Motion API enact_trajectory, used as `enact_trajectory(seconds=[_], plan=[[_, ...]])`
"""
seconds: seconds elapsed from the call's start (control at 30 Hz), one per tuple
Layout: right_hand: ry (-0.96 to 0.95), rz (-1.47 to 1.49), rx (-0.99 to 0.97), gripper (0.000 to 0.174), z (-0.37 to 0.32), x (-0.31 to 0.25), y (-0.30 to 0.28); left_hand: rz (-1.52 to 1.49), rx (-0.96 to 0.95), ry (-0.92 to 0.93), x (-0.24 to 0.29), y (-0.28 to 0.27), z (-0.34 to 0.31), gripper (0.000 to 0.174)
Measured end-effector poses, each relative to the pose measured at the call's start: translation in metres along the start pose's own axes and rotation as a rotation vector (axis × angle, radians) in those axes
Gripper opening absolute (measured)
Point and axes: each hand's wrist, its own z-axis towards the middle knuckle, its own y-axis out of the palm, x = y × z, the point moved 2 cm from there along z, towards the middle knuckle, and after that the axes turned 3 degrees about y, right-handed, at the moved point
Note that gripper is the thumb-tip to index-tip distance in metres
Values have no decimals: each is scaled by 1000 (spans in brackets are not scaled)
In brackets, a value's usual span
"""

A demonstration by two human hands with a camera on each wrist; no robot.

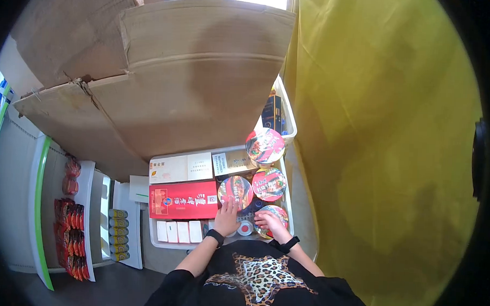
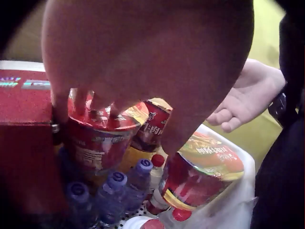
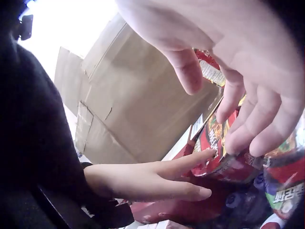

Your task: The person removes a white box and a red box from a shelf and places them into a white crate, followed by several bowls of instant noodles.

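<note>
My left hand (image 1: 226, 220) reaches over a white bin (image 1: 290, 208), its straight fingers resting on the lid of an instant noodle bucket (image 1: 235, 189). In the left wrist view those fingers lie across the bucket's red lid (image 2: 90, 112). Over the nearest noodle bucket (image 1: 274, 212) is my right hand (image 1: 269, 222), with relaxed, slightly bent fingers and nothing gripped. Two more noodle buckets stand behind, one (image 1: 269, 184) at mid-right and one (image 1: 265, 145) at the far corner. Small blue-capped bottles (image 2: 113, 191) stand between the buckets.
A red gift box (image 1: 181, 200), a cream box (image 1: 174, 169) and several small white boxes (image 1: 183, 232) fill the bin's left side. Cardboard (image 1: 204, 92) rises behind it, a yellow curtain (image 1: 375, 130) hangs right, and shelves with cans (image 1: 119, 232) stand left.
</note>
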Motion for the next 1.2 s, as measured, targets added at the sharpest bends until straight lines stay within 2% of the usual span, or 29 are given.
enact_trajectory(seconds=[0.13,0.2,0.23,0.33,0.37,0.47,0.5,0.53,0.63,0.8,0.87,0.97,1.03,1.2], plan=[[-3,-17,-20,24,4,10,-9,2,-39,-34,2,2,3,77],[5,-36,-31,24,2,11,-12,-100,-10,-71,4,2,2,78],[1,-59,-38,24,0,11,-12,-194,102,-95,6,0,0,76],[-40,-65,-60,25,-7,7,-12,-303,220,-71,6,-26,-13,75],[-15,-83,-63,25,-8,10,-14,-397,292,-50,1,-32,-20,71],[32,-150,-83,25,-8,15,-17,-479,323,-198,-20,-45,-44,60],[46,-157,-55,23,-9,14,-15,-382,406,-251,-27,-49,-54,47],[61,-167,-29,22,-8,13,-13,-380,416,-273,-35,-52,-61,47],[102,-173,-85,21,0,20,-4,-530,536,-436,-44,-69,-93,27],[124,-344,-212,21,5,27,28,-609,525,-618,-40,-60,-136,26],[141,-362,-261,22,8,34,38,-770,487,-685,-39,-45,-147,26],[122,-437,-387,22,9,36,57,-769,496,-673,-39,-41,-159,27],[131,-476,-399,23,12,40,68,-785,482,-667,-43,-41,-167,28],[116,-544,-424,24,5,39,101,-656,628,-670,-68,-44,-193,29]])
